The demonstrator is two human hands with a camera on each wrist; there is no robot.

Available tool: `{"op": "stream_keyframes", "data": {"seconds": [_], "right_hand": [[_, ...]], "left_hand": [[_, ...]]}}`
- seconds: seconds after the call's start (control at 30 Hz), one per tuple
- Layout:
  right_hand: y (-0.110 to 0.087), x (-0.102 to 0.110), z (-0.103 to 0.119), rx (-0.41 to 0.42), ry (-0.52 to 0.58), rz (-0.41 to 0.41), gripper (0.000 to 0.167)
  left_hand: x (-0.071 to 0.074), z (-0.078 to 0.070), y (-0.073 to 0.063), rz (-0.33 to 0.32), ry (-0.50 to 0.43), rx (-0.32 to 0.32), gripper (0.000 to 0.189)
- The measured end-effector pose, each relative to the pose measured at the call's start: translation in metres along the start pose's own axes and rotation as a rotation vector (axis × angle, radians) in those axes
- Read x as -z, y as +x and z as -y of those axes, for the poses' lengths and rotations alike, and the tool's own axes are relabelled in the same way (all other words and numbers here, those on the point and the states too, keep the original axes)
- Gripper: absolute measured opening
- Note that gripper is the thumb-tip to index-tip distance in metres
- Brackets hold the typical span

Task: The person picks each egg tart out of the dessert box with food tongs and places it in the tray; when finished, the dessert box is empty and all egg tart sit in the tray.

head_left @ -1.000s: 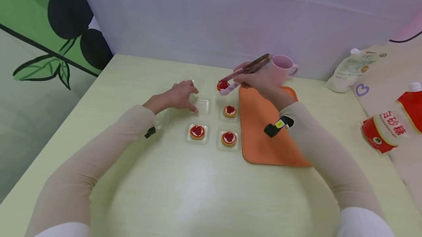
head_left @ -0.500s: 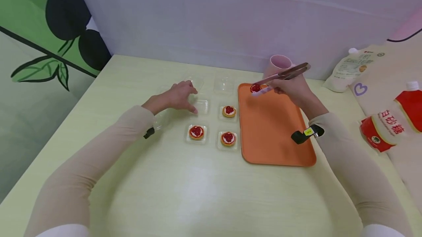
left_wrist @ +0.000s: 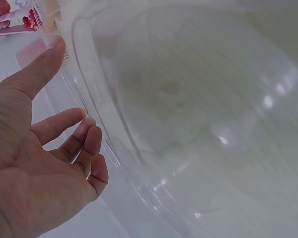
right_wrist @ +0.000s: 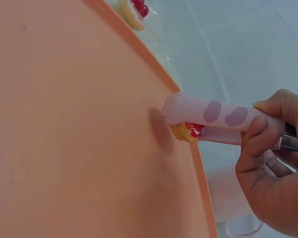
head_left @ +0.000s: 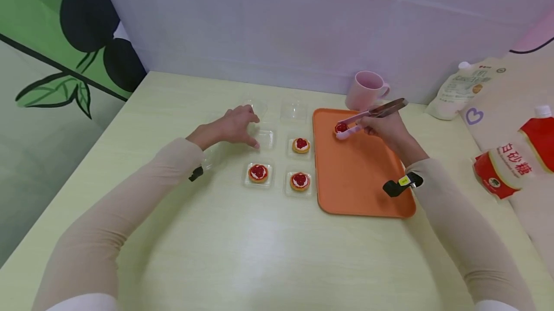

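Observation:
My right hand (head_left: 384,129) grips pink-tipped tongs (right_wrist: 216,111) over the far left part of the orange tray (head_left: 363,186). A small tart (right_wrist: 186,132) with red topping is pinched between the tong ends, its shadow falling on the tray in the right wrist view. My left hand (head_left: 235,126) stays among the clear plastic boxes (head_left: 265,139), thumb and fingers spread apart and bare of any held object. In the left wrist view its fingertips (left_wrist: 84,113) come right up to the edge of a clear plastic box. Beside the tray, a tart (head_left: 300,145) sits in its box.
Two more boxed tarts, one left (head_left: 258,173) and one right (head_left: 300,181), are in the front row. A tartless clear box (head_left: 294,110) stands behind. The pink mug (head_left: 365,91) is beyond the tray. A white pouch (head_left: 460,91) and red-labelled bag (head_left: 497,174) line the right side.
With the tongs, my right hand has carried the tart from the back clear box rightward over the tray, then slightly nearer and lower. My left hand has stayed in place.

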State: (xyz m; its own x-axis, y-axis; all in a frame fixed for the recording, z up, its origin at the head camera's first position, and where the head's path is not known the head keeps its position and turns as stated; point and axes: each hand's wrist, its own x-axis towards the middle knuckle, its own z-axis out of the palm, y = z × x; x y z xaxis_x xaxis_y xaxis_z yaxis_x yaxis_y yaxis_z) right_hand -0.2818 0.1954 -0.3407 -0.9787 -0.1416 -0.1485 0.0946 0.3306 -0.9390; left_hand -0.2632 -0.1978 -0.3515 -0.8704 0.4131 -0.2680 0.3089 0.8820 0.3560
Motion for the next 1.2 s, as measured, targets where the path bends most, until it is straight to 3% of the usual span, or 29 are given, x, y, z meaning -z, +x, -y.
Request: {"op": "stream_keyframes", "data": {"seconds": [0.3, 0.83, 1.2], "right_hand": [[0.005, -0.009, -0.006, -0.019, -0.007, 0.012, 0.035], [0.009, -0.015, -0.006, 0.007, -0.003, 0.023, 0.033], [0.004, -0.009, 0.008, 0.014, 0.053, 0.026, 0.026]], "left_hand": [[0.001, 0.0, 0.0, 0.002, -0.016, 0.013, 0.076], [0.002, -0.002, 0.0, 0.014, -0.007, 0.008, 0.077], [0.005, -0.004, -0.002, 0.029, 0.026, 0.024, 0.08]]}}
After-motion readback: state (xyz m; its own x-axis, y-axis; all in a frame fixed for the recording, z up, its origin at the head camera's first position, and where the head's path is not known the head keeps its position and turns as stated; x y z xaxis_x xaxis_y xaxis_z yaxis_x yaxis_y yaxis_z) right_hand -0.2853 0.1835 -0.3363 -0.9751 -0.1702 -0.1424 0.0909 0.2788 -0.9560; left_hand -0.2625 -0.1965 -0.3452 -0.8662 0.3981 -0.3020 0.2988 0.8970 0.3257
